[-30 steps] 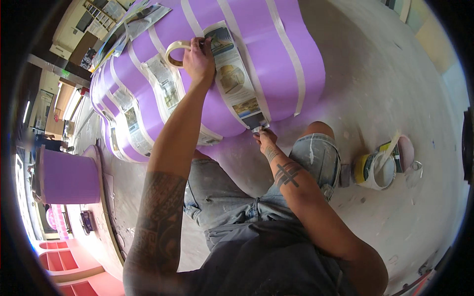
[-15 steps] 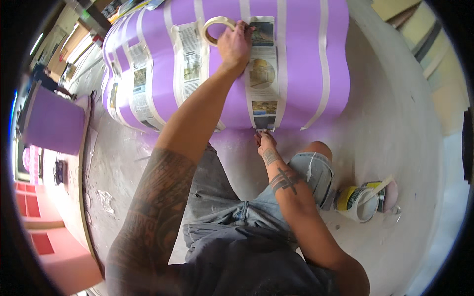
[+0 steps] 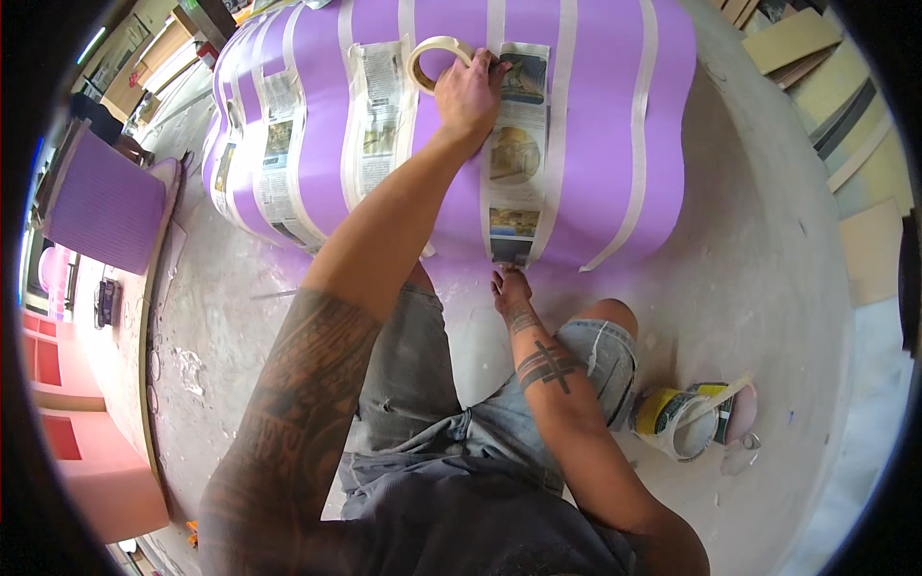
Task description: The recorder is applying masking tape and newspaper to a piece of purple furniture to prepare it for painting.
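A large rounded purple piece (image 3: 615, 144) with wavy sides carries upright strips of masking tape (image 3: 642, 125). Against it lies a long strip of newspaper (image 3: 516, 125) between two tape lines. My left hand (image 3: 469, 94) is closed on a roll of masking tape (image 3: 420, 72), and its fingertips touch the newspaper's upper left edge. Down at the strip's lower end, my right hand (image 3: 512, 288) has its fingers pinched together at the paper's bottom edge. More newspaper pieces (image 3: 381, 106) are taped between lines farther left.
Paint-stained buckets (image 3: 663, 418), one with a stir stick, stand on the floor right of my knee. A clear cup (image 3: 740, 455) is beside them. Boards (image 3: 792, 43) lean at the far right. Leftward are a purple tub-like piece (image 3: 106, 202) and pink box shapes (image 3: 96, 461); a person (image 3: 101, 123) stands behind.
The view has shifted slightly, so the surroundings sit differently in the picture. Both hands stay at the same newspaper strip, the left near its top and the right at its bottom.
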{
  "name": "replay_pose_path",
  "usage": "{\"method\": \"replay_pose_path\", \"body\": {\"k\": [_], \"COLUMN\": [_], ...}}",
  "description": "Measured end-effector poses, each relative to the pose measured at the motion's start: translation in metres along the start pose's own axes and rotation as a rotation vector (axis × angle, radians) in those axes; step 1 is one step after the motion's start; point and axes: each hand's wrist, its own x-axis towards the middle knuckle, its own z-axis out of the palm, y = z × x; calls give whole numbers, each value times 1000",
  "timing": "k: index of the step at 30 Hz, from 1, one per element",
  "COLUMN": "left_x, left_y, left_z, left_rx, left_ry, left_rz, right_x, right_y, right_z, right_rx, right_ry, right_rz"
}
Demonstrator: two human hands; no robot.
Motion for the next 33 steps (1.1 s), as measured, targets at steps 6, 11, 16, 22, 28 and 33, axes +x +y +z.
{"method": "replay_pose_path", "body": {"k": [6,11,16,22,28,33], "left_x": [0,-3,-2,-1,2,0], "left_y": [9,-3,3,0,35,-2], "left_z": [0,-9,-15,-13,11,-21], "left_rx": [44,73,65,77,-18,35], "left_ry": [-41,-54,-23,-58,-68,13], "left_rz": [-21,-36,13,-78,-46,-32], "right_x": [17,21,71,91,29,-223], "right_y": [4,16,40,27,-9,-76], "right_z": [-8,-8,-15,1,-18,-150], "right_rx": [52,52,-209,-432,-285,-891], "right_ry": [-78,-147,-144,-72,-26,-324], "right_rz": [5,22,31,-91,-131,-474]}}
